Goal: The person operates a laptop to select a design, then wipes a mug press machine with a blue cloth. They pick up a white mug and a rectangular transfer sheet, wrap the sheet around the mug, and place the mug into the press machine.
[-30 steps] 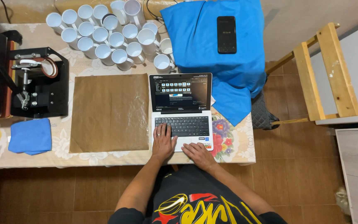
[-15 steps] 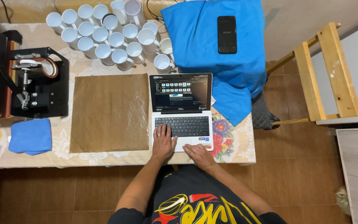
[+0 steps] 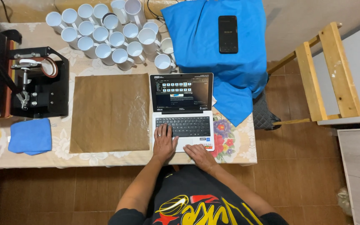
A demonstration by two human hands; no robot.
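Head view — white mugs, brown sheet beside laptop — both hands there.

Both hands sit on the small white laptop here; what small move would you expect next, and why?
Probably a short slide or tap of the right hand on the touchpad. It rests at the front edge of the small white laptop, whose screen is lit with a row of small tiles, while the left hand lies flat on the black keys, fingers not curled to type.
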